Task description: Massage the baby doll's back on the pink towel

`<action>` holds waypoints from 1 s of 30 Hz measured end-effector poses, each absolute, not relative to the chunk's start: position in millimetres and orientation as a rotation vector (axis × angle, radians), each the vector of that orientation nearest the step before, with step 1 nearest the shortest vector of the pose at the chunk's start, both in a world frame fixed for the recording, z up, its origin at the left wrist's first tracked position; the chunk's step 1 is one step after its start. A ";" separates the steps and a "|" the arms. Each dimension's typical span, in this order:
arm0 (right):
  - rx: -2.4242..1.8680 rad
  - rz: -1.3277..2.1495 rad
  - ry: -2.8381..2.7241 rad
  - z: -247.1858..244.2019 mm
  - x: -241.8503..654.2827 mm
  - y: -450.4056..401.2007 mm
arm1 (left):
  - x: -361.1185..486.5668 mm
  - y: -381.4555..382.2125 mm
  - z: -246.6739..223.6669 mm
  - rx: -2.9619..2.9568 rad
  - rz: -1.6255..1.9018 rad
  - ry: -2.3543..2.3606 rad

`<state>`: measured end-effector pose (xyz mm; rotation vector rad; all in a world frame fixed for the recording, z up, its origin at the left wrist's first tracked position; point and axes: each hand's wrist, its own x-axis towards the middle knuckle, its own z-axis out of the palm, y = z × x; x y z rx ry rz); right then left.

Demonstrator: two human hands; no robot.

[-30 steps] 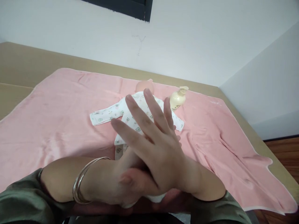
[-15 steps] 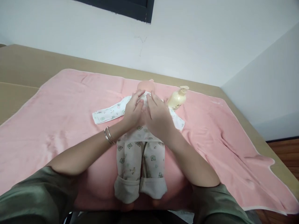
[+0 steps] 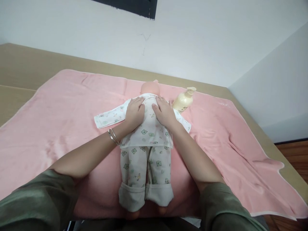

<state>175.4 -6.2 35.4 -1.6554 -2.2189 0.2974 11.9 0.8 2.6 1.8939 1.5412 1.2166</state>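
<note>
**Moved apart and down onto the white shirt [image 3: 150, 128]**

Held together up high a second ago, one over the other; now side by side on the doll [image 3: 150, 87]. With the left hand [image 3: 135, 113], lying open, palm down, near the top of the white shirt, fingers close together and thumb out to the side. With the right hand [image 3: 164, 114], also open and palm down, just across from the other, thumb pointing in. Holding nothing, only touching the cloth. Between the thumbs, a strip of white shirt.

Around the left wrist, shiny bangles [image 3: 113, 136]. Up both arms, green sleeves [image 3: 45, 195].

Under the hands, lying stretched out with its head at the far end, the doll. On its legs, white pants [image 3: 136, 163] with little green pictures and turned-up ends. Near the right hand, just past the shirt arm, a pale yellow pump bottle [image 3: 183, 101]. Looks tipped, but cannot tell if standing. Below it all, a wrinkly pink blanket [image 3: 72, 99] on a tan table [image 3: 21, 64]. Behind that, a white wall [image 3: 192, 38].
</note>
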 end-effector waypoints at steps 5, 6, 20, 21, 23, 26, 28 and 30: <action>-1.687 0.079 -2.263 32.4 143.3 -41.8 | 8.2 2.4 5.1 1.853 1.293 1.448; -1.612 0.045 -2.319 31.2 137.2 -49.1 | 8.0 3.4 4.1 1.834 1.319 1.426; -1.774 0.230 -2.145 32.6 160.1 -15.1 | 10.6 8.8 -8.7 1.860 1.364 1.541; -1.766 0.175 -2.151 32.0 154.6 -23.2 | 10.8 8.9 -9.1 1.856 1.365 1.542; -1.672 0.081 -2.219 30.7 142.7 -40.5 | 10.7 8.9 -9.3 1.851 1.373 1.539; -1.473 0.058 -2.371 29.6 133.2 -53.7 | 9.6 8.2 -8.0 1.875 1.378 1.502; -1.442 0.122 -2.415 29.9 137.5 -46.7 | 8.9 7.6 -7.0 1.909 1.356 1.465; -1.491 0.211 -2.397 30.5 149.7 -29.6 | 8.4 7.3 -6.6 1.916 1.338 1.474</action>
